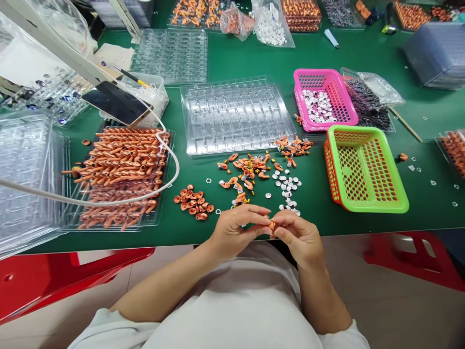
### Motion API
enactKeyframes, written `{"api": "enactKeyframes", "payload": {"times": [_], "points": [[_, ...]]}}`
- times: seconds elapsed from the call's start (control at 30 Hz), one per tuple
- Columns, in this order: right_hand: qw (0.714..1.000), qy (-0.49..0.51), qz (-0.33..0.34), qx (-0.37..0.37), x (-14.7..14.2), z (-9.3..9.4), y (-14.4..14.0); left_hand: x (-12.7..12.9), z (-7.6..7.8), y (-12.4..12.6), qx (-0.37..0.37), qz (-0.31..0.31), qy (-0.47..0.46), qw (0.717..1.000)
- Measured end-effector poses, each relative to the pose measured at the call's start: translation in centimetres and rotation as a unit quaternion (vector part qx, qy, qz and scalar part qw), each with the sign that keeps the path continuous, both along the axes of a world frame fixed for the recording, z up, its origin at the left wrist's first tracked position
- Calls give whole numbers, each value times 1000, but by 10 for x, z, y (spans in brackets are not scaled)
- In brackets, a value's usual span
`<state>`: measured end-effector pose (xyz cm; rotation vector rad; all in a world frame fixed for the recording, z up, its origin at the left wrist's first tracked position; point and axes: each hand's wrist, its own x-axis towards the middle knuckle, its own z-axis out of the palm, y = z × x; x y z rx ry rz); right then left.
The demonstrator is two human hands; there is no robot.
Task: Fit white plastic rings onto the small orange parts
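Over the table's front edge, my left hand (238,228) and my right hand (300,235) meet fingertip to fingertip. Both pinch a small orange plastic part (272,226), mostly covered by the fingers. Just beyond them lies a loose heap of curved orange pieces (250,167) mixed with yellow bits. White round discs (287,186) are scattered above my right hand. To the left of my left hand sits a group of orange cup-shaped pieces (194,201). Another small cluster of orange parts (296,145) lies at the clear tray's corner.
A clear moulded tray (236,116) lies mid-table. To the right stand a green basket (401,194) and a pink basket (350,104) holding white pieces. Trays of orange tubes (123,160) are at left, crossed by a white cable (177,167). A phone (116,103) leans on a tub.
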<state>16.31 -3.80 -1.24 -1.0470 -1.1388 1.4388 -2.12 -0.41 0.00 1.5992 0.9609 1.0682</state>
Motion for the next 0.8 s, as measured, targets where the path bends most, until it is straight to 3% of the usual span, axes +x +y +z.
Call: {"api": "enactKeyframes", "payload": {"times": [0.2, 0.63, 0.8], "points": [[999, 31, 11, -13, 2, -8, -4, 1, 2, 0, 104, -25, 27, 994], [997, 70, 15, 7, 5, -14, -3, 3, 0, 0, 168, -44, 55, 983], [996, 84, 10, -7, 5, -13, -3, 1, -4, -1, 241, -36, 88, 966]]}}
